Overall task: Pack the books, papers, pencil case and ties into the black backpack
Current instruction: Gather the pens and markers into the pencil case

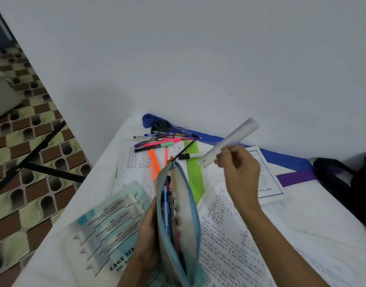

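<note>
The pencil case (pixel 178 222), a pale pouch with a light blue zip, is standing on end over the near middle of the table (pixel 314 208), its mouth gaping wide and several pens showing inside. The left hand (pixel 149 235) is gripping it from the left side, fingers wrapped around the fabric and partly hidden behind it. Up and to the right, the right hand (pixel 238 164) is pinching a clear ruler (pixel 229 141) between thumb and fingertips, the ruler slanting up toward the wall, above the table and apart from the pouch.

Just beyond the case's mouth, loose pens and markers (pixel 159 141) are lying in a heap, with an orange highlighter (pixel 154 160) pointing toward the pouch. They are resting on printed papers (pixel 134 160) and a green sheet (pixel 193 172). To the left of the case a plastic-covered book (pixel 107 224) with printed headings is lying flat; to the right a handwritten page (pixel 225 235) is spreading under the right forearm, with another bordered sheet (pixel 267 183) beyond it.

At the far edge, against the wall, a rolled blue tie (pixel 148 120) and a dark rolled tie (pixel 161 126) are sitting side by side, and blue and purple strips of cloth (pixel 290 168) are running along the table toward the black backpack (pixel 348 187) at the right edge, only partly in view.
</note>
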### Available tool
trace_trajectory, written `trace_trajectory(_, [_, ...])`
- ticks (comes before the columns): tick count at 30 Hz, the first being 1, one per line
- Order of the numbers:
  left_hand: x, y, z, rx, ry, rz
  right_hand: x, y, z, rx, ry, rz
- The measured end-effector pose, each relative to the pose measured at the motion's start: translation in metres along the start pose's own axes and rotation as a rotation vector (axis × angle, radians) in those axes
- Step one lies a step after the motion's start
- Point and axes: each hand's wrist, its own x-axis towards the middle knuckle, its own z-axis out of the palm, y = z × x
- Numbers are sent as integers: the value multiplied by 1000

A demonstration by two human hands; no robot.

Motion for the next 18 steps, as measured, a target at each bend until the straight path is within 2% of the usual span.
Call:
trace_trajectory(2, [0,1,0,3,1,-8,-13,-30,-11,126,3,58])
trace_trajectory(5, [2,0,-3,31,15,-21,-45,-53,-24,86,-94,99])
trace_trajectory(8, [5,-2,-4,74,20,-7,-80,-49,-22,-169,-385,185])
trace_trajectory(13, [2,-5,2,101,-16,-12,-114,-37,-1,-740,-739,136])
trace_trajectory(16, [-1,-6,3,120,35,-1,-121,-42,7,-822,-883,180])
trace_trajectory(18, [-4,-5,6,134,50,13,-121,-44,10,-816,-920,181])
